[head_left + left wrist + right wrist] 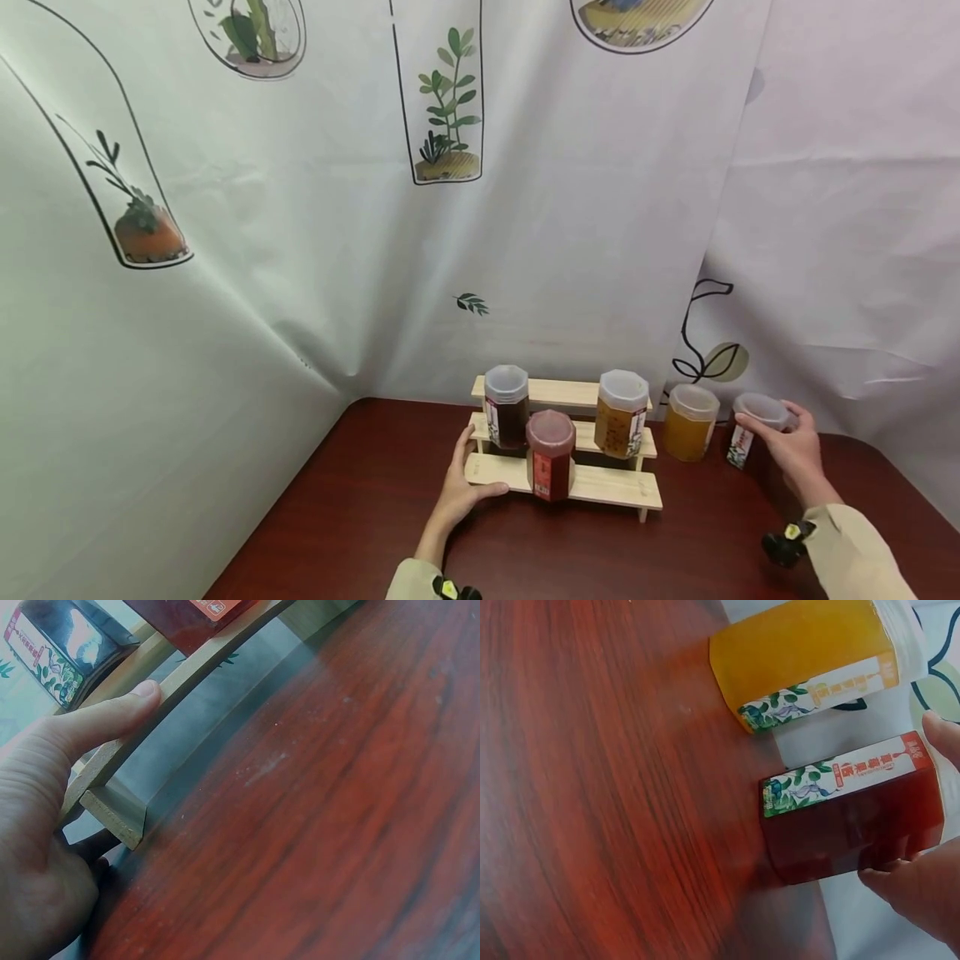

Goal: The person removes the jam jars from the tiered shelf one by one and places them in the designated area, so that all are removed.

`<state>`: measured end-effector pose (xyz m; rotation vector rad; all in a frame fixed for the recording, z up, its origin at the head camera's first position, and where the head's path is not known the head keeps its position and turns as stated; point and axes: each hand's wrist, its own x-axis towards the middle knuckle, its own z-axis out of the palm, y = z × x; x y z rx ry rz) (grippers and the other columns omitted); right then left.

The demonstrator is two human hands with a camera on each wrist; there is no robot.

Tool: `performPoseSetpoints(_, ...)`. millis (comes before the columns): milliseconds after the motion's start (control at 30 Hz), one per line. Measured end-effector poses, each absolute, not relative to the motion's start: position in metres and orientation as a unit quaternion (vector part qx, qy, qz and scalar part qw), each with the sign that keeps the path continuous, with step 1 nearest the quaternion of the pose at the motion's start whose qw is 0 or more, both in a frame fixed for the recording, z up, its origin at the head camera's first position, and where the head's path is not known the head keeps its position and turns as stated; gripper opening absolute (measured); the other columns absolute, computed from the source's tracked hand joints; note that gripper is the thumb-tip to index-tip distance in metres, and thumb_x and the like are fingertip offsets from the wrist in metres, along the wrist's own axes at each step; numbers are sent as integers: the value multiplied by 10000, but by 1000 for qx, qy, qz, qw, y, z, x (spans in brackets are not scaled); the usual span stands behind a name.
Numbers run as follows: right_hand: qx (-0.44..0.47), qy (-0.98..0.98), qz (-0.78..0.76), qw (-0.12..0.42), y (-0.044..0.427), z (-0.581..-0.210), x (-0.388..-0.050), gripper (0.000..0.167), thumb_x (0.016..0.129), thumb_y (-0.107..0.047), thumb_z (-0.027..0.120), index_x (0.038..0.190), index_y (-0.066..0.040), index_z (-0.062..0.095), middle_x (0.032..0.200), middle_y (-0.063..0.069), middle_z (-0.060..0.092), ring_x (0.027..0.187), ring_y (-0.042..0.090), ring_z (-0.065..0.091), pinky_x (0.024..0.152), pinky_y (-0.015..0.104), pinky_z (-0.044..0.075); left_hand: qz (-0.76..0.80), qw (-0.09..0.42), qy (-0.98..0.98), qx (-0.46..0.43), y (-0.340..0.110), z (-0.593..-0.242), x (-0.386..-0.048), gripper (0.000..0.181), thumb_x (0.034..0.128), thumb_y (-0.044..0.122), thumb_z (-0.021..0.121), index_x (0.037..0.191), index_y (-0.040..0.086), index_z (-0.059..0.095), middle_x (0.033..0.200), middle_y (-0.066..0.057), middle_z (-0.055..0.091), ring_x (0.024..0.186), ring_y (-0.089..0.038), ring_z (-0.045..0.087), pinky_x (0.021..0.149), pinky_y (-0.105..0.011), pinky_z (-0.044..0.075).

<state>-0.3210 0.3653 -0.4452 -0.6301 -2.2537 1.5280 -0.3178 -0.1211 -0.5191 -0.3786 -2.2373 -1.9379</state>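
I'm counting 3 jars (551, 458) on the rack (615, 487), with 2 seemingly left to shelve.
Head view: the dark-red jar (740, 446) is standing beside the yellow jar (690, 429) on the table (577, 558). Left wrist view: the left hand (41, 795) is gripping the rack's end. Right wrist view: the right hand (922, 892), half-curled, is holding the dark-red jar's top.

The held jar (855, 834) looks smooth plastic, the rack (611, 486) matt wood, the tabletop (555, 550) glossy
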Motion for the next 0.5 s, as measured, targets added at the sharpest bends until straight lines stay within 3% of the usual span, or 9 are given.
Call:
performPoseSetpoints(100,-216,-790,551,160,366,-440,-321,930,905,-356,656,1550,-10,81,1570,257,178,1292,344,320,926,145,389,-648,79,-747,-128,-121,-519,-317,1120,652,82,896,1547,227,237,1607,-120,264,1469,-347,268,1149,-536,238)
performPoseSetpoints(200,-202,-782,570,151,366,-427,-320,942,923,-380,624,1560,-33,24,1612,257,62,1434,382,205,1167,413,291,-647,80,-747,-131,-121,-519,-317,1119,656,80,894,1548,219,233,1616,-116,242,1474,-365,252,1153,-563,223)
performPoseSetpoints(300,-172,-783,578,156,366,-410,-318,944,939,-384,605,1563,-43,-16,1615,272,-9,1485,442,85,1188,568,179,-644,80,-749,-133,-120,-519,-317,1121,657,87,895,1549,215,229,1623,-112,226,1480,-376,236,1156,-583,208)
performPoseSetpoints(433,-128,-798,567,158,360,-389,-314,965,941,-397,608,1565,-60,-46,1600,316,2,1468,507,66,1155,625,176,-644,81,-749,-134,-121,-519,-316,1123,655,92,897,1550,209,227,1622,-121,228,1481,-382,235,1156,-601,199)
performPoseSetpoints(500,-107,-805,564,149,354,-380,-312,973,939,-410,611,1569,-88,-58,1601,314,11,1469,501,71,1161,572,235,-644,82,-749,-135,-121,-518,-316,1126,656,91,897,1551,205,223,1619,-131,232,1479,-389,235,1152,-618,194)
